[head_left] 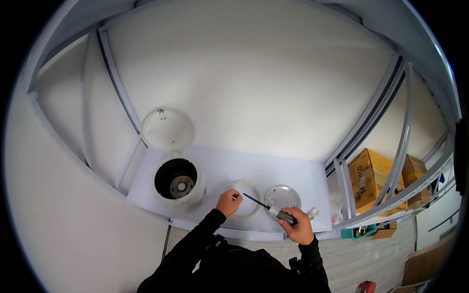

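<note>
My right hand point(299, 226) is closed around the grey and dark handle of a screwdriver point(274, 211). Its thin dark shaft points up and left, toward my other hand. Over the left edge of a white ring point(255, 214), my left hand point(228, 203) is closed with fingertips pinched together; whatever they may hold is too small to make out. Right of the ring lies a round silvery metal disc point(283, 196), partly behind the screwdriver. A white rice cooker point(196, 194) stands at the left of the table, its lid point(167, 128) raised and its dark inside showing a round metal plate point(181, 186).
Small white parts point(313, 213) lie on the white table point(220, 158) right of the disc. A grey metal frame point(344, 188) encloses the table. Beyond it at right are a yellow box point(369, 178), brown cartons and a teal bin point(360, 231). Something red point(367, 286) sits at the lower right.
</note>
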The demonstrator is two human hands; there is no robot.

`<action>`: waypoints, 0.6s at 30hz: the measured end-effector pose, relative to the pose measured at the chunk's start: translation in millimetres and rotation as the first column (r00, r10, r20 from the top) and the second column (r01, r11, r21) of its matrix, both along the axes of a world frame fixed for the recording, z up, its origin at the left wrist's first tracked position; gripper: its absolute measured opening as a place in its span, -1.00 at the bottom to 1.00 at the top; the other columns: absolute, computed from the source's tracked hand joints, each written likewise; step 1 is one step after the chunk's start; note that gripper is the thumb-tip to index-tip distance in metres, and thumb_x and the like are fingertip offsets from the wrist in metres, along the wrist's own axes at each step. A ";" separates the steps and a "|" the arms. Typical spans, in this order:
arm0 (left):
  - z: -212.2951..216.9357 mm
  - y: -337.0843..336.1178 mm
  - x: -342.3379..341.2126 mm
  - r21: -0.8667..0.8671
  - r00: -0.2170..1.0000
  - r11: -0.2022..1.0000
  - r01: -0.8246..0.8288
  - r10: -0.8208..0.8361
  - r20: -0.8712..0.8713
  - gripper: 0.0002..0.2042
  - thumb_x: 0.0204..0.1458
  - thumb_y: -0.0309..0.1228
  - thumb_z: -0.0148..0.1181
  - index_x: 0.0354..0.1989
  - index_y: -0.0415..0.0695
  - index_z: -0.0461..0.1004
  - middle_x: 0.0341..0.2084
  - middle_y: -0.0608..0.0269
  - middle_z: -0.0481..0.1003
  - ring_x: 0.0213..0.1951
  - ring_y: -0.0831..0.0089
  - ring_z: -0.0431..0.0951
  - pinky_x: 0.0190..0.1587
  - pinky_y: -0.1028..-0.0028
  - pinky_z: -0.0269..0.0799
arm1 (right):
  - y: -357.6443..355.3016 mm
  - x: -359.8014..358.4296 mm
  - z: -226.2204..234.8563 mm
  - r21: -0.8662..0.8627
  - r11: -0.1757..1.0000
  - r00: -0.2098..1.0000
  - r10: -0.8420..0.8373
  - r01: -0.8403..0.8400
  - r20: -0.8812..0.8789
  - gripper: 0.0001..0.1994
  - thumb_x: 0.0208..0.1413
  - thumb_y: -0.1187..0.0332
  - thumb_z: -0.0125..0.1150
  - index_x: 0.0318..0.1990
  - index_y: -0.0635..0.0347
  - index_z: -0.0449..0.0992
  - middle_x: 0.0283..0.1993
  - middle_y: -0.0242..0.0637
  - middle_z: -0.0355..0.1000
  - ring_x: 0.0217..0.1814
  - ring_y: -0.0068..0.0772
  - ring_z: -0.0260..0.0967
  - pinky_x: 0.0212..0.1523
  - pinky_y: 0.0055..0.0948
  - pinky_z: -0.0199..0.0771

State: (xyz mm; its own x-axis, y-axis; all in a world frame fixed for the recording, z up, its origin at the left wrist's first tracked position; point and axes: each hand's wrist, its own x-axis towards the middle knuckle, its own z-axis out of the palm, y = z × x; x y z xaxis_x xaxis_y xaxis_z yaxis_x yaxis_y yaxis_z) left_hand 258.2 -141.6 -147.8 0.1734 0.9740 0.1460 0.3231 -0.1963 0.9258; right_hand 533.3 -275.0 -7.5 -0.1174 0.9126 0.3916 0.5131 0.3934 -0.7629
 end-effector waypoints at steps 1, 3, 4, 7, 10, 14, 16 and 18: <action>2.1 0.8 -2.3 -0.089 1.000 0.996 -0.001 0.003 0.025 -0.84 0.16 -0.38 0.27 -0.27 -0.24 0.55 -0.45 0.16 0.60 -0.44 0.46 0.57 -0.38 0.39 0.46 | -1.9 -1.2 -1.9 -0.003 1.000 1.000 0.004 -0.004 -0.017 -0.66 0.04 0.48 0.50 -0.01 0.23 0.60 -0.15 -0.12 0.59 -0.21 -0.13 0.61 -0.20 -0.36 0.58; 6.5 5.5 -1.6 -0.122 0.990 0.991 0.045 -0.028 0.138 -0.87 0.17 -0.43 0.25 -0.24 -0.25 0.54 -0.41 0.18 0.61 -0.43 0.53 0.55 -0.38 0.46 0.45 | -2.5 0.2 -2.9 -0.014 1.000 1.000 0.002 -0.002 -0.020 -0.67 0.05 0.47 0.49 -0.01 0.24 0.60 -0.15 -0.12 0.59 -0.21 -0.15 0.59 -0.19 -0.37 0.57; 8.6 5.9 -2.1 -0.141 0.981 0.988 0.066 -0.039 0.188 -0.89 0.17 -0.46 0.23 -0.22 -0.25 0.54 -0.40 0.19 0.62 -0.43 0.56 0.54 -0.38 0.49 0.45 | -2.5 -0.1 -3.2 -0.016 1.000 1.000 0.006 -0.006 -0.011 -0.67 0.06 0.47 0.49 -0.01 0.24 0.60 -0.16 -0.12 0.59 -0.21 -0.15 0.59 -0.20 -0.37 0.57; 18.4 2.8 0.3 -0.118 0.908 0.985 0.126 -0.066 0.414 -0.90 0.22 -0.53 0.18 -0.17 -0.28 0.55 -0.34 0.20 0.65 -0.43 0.60 0.51 -0.38 0.56 0.43 | -2.8 -0.1 -4.8 -0.026 0.999 1.000 0.019 -0.019 -0.007 -0.67 0.06 0.46 0.49 0.00 0.23 0.60 -0.17 -0.13 0.58 -0.21 -0.17 0.59 -0.20 -0.37 0.56; 39.9 -1.2 -0.8 -0.182 0.897 0.969 0.168 -0.073 0.436 -0.87 0.28 -0.55 0.14 -0.09 -0.30 0.57 -0.27 0.18 0.66 -0.42 0.60 0.52 -0.38 0.57 0.44 | -2.4 0.3 -7.2 -0.034 0.999 0.999 0.033 -0.034 -0.030 -0.66 0.07 0.45 0.49 0.01 0.23 0.60 -0.17 -0.14 0.58 -0.22 -0.17 0.59 -0.21 -0.36 0.56; 61.0 -9.6 0.7 -0.215 0.880 0.959 0.184 -0.063 0.470 -0.80 0.34 -0.48 0.15 0.04 -0.29 0.57 -0.19 0.12 0.68 -0.39 0.59 0.56 -0.36 0.58 0.47 | -3.0 -0.6 -5.3 -0.024 0.999 0.999 0.039 -0.039 -0.015 -0.66 0.07 0.43 0.49 0.01 0.22 0.60 -0.17 -0.16 0.58 -0.23 -0.17 0.58 -0.21 -0.36 0.56; 60.6 -11.5 0.8 -0.211 0.857 0.949 0.235 -0.099 0.506 -0.77 0.36 -0.45 0.14 0.07 -0.29 0.57 -0.18 0.11 0.69 -0.36 0.56 0.60 -0.37 0.59 0.47 | -2.9 -0.9 -4.5 -0.021 0.999 0.999 0.044 -0.044 -0.017 -0.66 0.08 0.42 0.49 0.01 0.21 0.60 -0.18 -0.17 0.57 -0.23 -0.17 0.58 -0.22 -0.36 0.56; 62.5 -13.2 0.1 -0.224 0.834 0.939 0.260 -0.102 0.542 -0.78 0.37 -0.44 0.13 0.06 -0.28 0.56 -0.15 0.10 0.68 -0.32 0.52 0.64 -0.34 0.56 0.49 | -2.4 -1.1 -3.7 -0.030 0.998 0.998 0.048 -0.049 -0.026 -0.66 0.08 0.42 0.49 0.02 0.21 0.60 -0.18 -0.17 0.57 -0.23 -0.18 0.58 -0.21 -0.36 0.56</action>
State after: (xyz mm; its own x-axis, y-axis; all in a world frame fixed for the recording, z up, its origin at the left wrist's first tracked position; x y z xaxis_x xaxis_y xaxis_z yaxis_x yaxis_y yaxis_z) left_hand 258.3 -154.9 -85.3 0.3272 0.9449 -0.0054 -0.2321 0.0860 0.9689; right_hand 532.2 -277.3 -11.2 -0.1522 0.9178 0.3668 0.4743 0.3934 -0.7876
